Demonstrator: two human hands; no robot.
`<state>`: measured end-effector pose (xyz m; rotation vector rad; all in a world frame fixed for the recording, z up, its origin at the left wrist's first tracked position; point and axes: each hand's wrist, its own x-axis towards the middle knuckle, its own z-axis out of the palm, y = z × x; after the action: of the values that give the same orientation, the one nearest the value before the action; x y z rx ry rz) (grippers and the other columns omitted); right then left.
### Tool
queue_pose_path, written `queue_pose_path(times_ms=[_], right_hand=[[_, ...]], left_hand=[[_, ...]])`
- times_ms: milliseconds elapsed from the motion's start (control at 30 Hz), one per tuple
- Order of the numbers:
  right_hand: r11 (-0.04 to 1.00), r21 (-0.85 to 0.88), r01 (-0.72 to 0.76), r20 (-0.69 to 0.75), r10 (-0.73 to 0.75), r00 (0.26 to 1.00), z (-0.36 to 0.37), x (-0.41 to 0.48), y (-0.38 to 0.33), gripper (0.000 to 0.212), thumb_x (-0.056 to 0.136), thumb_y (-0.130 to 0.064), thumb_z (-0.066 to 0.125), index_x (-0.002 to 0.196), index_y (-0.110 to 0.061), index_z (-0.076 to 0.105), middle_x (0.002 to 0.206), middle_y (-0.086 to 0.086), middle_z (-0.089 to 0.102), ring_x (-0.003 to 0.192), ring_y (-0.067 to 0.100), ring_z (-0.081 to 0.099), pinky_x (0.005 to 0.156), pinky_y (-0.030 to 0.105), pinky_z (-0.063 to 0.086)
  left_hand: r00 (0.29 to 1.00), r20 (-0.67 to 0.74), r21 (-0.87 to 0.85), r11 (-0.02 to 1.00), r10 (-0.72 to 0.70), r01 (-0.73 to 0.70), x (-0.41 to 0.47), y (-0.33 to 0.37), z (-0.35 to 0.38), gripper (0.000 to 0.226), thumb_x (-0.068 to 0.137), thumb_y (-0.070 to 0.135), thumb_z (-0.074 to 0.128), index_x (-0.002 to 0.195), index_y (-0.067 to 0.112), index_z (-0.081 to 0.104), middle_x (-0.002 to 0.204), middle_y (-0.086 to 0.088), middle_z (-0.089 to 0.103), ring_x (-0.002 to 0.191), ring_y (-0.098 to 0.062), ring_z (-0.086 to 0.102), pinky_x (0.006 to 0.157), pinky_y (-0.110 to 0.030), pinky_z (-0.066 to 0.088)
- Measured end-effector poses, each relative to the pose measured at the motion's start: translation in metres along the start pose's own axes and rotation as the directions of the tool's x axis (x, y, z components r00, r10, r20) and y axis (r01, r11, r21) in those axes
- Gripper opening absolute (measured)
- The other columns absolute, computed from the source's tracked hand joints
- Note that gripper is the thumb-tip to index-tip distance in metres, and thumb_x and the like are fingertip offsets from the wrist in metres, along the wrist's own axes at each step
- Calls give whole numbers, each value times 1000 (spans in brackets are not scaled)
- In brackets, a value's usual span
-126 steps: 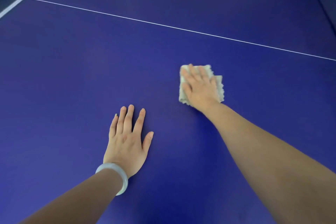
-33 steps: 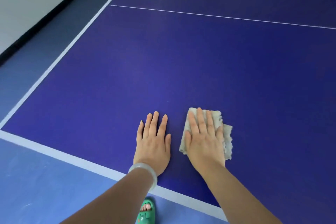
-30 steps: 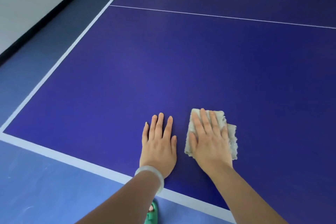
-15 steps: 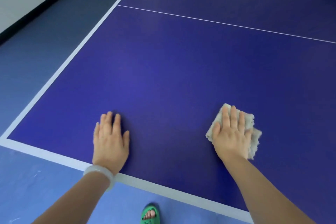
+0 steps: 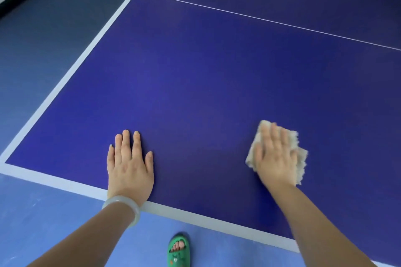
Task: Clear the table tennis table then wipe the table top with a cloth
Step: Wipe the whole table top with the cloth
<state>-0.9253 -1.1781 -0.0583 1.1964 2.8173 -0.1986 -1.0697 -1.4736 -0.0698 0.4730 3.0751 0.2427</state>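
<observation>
The left hand (image 5: 130,167) lies flat on the blue table (image 5: 217,82) at 7 o'clock. Its fingers are straight and close together, near the white edge line. The right hand (image 5: 275,158) is at 4 o'clock, well apart from it. It presses flat on the cloth (image 5: 302,162) and looks a bit blurry. The cloth lies on the table and sticks out past the fingers. A bracelet (image 5: 123,208) is on the left wrist. A green sandal (image 5: 179,251) is at 6 o'clock.
</observation>
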Motion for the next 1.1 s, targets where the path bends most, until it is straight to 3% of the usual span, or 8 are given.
queue_pose_path(times_ms=[133, 200, 333, 500, 633, 767, 867, 1100], right_hand=[[991, 59, -121, 5, 121, 993, -1, 22, -53, 60, 100, -40, 18, 157, -27, 4, 164, -2, 8, 150, 23, 6, 115, 53, 21], [980, 9, 197, 29, -198, 980, 6, 15, -100, 59, 99, -40, 19, 155, -29, 5, 163, -4, 9, 149, 22, 7, 112, 50, 24], [714, -35, 699, 128, -691, 712, 15, -25, -129, 57, 102, -42, 21, 156, -26, 18, 164, -6, 11, 152, 20, 7, 119, 49, 13], [967, -48, 249, 24, -248, 968, 6, 34, -87, 57, 100, -39, 17, 156, -28, 8, 164, -5, 10, 151, 17, 7, 117, 49, 20], [985, 119, -121, -15, 123, 992, -3, 91, -106, 60, 102, -43, 15, 158, -25, 4, 166, 1, 5, 152, 24, 0, 120, 56, 7], [984, 75, 161, 51, -165, 985, 3, 120, -187, 58, 100, -39, 16, 156, -29, 6, 165, -6, 0, 151, 20, -3, 120, 53, 7], [842, 0, 539, 109, -536, 837, 8, 96, -234, 56, 100, -37, 18, 155, -32, 12, 164, -10, 3, 150, 16, -3, 119, 51, 9], [521, 29, 853, 164, -845, 510, 16, -34, -144, 56, 100, -40, 36, 154, -37, 22, 162, -17, 14, 151, 13, 6, 120, 47, 9]], left_hand=[[1000, 10, 26, 1000, 7, -7, 0, 0, -1, 69, 97, 45, 12, 154, 9, 27, 161, -14, 23, 150, -30, 15, 122, -46, 10], [1000, 17, 35, 999, 12, -13, 0, 0, -3, 70, 97, 45, 11, 154, 8, 28, 161, -14, 23, 150, -30, 16, 122, -46, 12], [999, 31, 48, 999, 21, -23, 0, -1, -4, 68, 98, 44, 11, 154, 8, 28, 161, -14, 23, 150, -30, 16, 122, -48, 16], [999, 43, 50, 998, 20, -22, 0, 0, -6, 67, 99, 43, 13, 154, 9, 27, 161, -13, 23, 150, -30, 16, 122, -47, 16], [999, 47, 35, 999, 13, -15, 0, 1, -7, 66, 99, 43, 12, 154, 10, 28, 160, -13, 25, 150, -30, 18, 121, -49, 18], [999, 45, 19, 999, 26, -27, 1, 0, -6, 64, 101, 43, 13, 154, 10, 27, 161, -13, 24, 150, -31, 17, 122, -49, 17], [999, 34, -23, 1000, 22, -21, 2, -2, -8, 62, 100, 37, 14, 153, 9, 31, 160, -12, 26, 150, -29, 20, 122, -46, 15], [1000, -2, -256, 967, 0, 0, 1, -11, -11, 57, 95, 4, 35, 152, 4, 28, 161, -9, 22, 152, -23, 11, 124, -37, 2]])
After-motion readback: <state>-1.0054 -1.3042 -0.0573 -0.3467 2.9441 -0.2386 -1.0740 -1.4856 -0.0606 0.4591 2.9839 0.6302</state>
